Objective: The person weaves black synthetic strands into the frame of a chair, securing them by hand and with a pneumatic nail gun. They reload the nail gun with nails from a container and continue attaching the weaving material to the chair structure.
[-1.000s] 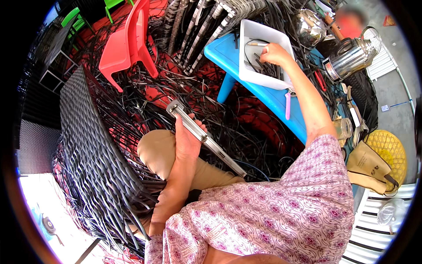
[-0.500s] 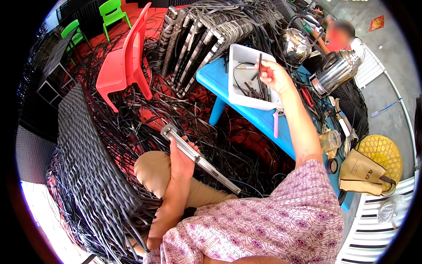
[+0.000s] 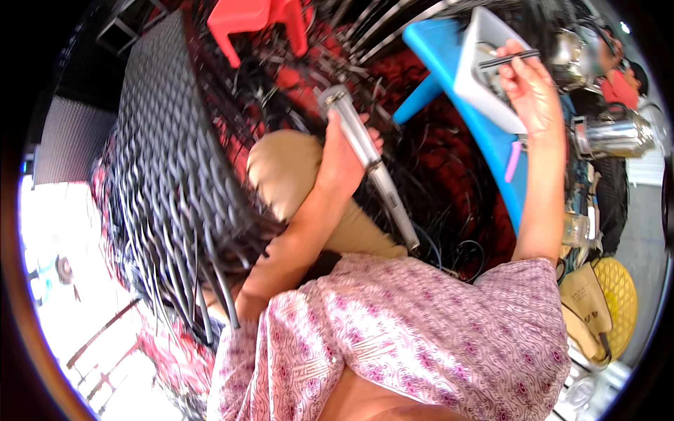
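Observation:
My left hand (image 3: pixel 347 151) is wrapped round a long silver metal tool (image 3: pixel 371 158) that looks like a staple gun, its rounded head pointing away from me. It slants above my bent, tan-trousered knee (image 3: pixel 284 172). Between the thumb and fingers of my right hand (image 3: pixel 530 95) is a short, stiff dark strip (image 3: pixel 502 60), lying nearly level. That hand is over the right side of a white plastic tray (image 3: pixel 484 105), whose contents are mostly hidden and blurred. The tray rests on a blue bench (image 3: pixel 449 77). A pink-purple handle (image 3: pixel 514 161) sticks out beside it.
A black woven panel (image 3: pixel 168 133) with loose strands stands at my left. Dark strands cover the red floor, with a red chair (image 3: pixel 256 17) beyond. At right are a steel flask (image 3: pixel 614 135), a glass jar (image 3: pixel 576 228), a tan bag (image 3: pixel 586 302), a yellow basket (image 3: pixel 621 295) and another person (image 3: pixel 621 88).
The view has shifted, so the scene sits further right and higher. My right hand has turned the dark strip from upright to nearly level. My left hand keeps its grip on the tool.

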